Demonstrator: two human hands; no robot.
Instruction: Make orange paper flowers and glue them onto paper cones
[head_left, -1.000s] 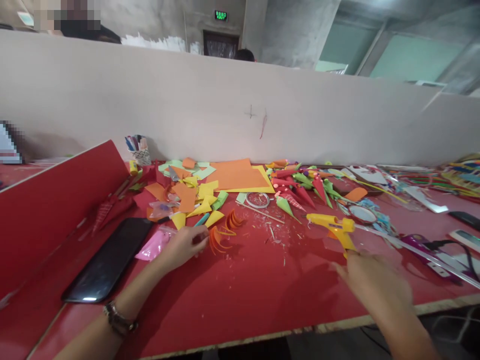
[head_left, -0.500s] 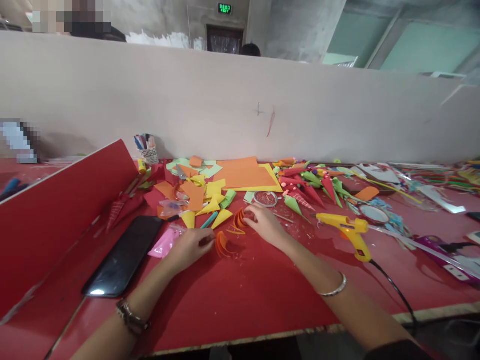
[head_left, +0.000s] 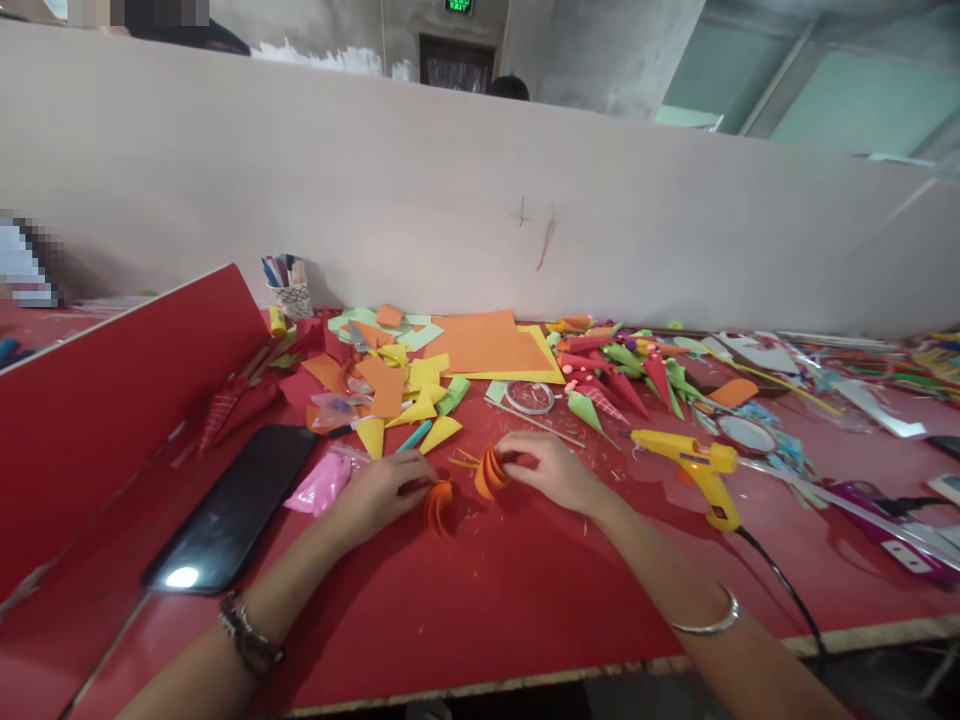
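Note:
My left hand (head_left: 388,490) is closed, its fingertips pinching the upper edge of a curled orange paper piece (head_left: 439,510) cut into strips. A second curled orange paper piece (head_left: 490,474), fanned in similar strips, is pinched by my right hand (head_left: 553,468) a little farther back. The two pieces stand apart, both close to the red tabletop. Behind the right one lies a thin orange strip (head_left: 463,459). A pink plastic packet (head_left: 321,484) rests just left of my left hand.
A black phone (head_left: 232,510) lies at left beside a red upright board (head_left: 112,430). Yellow paper cones (head_left: 440,433), orange sheets (head_left: 476,342) and a pile of paper cones (head_left: 600,380) fill the back. At right sits a yellow glue gun (head_left: 694,465) with its cord.
My right hand has moved nearer to me with its orange piece. The left orange piece has turned more upright in my left fingers. The view has shifted slightly.

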